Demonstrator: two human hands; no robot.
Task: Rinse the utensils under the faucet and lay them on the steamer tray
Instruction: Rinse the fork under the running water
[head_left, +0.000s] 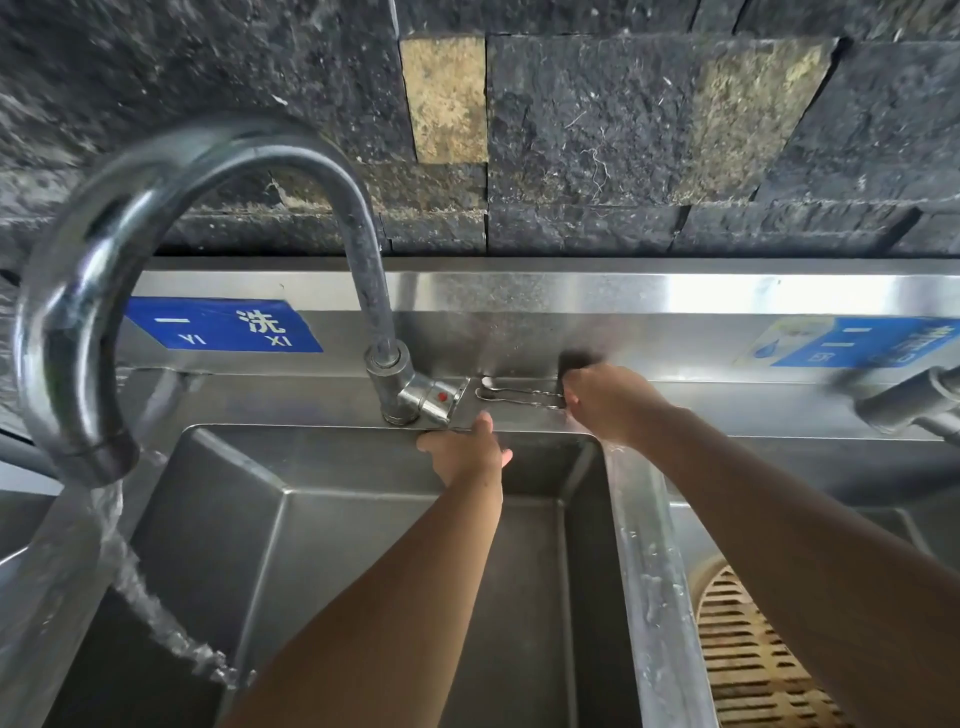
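Curved stainless-steel faucet (208, 171) running, its stream falling into the left part of the steel sink basin (363, 545). Just right of the faucet base, on the sink's back ledge, lie thin metal wire tongs (519, 393); the right hand (608, 402) closes around their far end, where something dark, blurred beyond naming, sits. The left hand (467, 452) rests at the faucet's lever (457, 410), fingers curled on it. The round slatted bamboo steamer tray (748, 665) sits in the basin well right of the faucet, partly cut off and covered by the forearm. To do the step well, lift the tongs clear of the ledge, carry them fully into the stream and turn them so both arms are rinsed.
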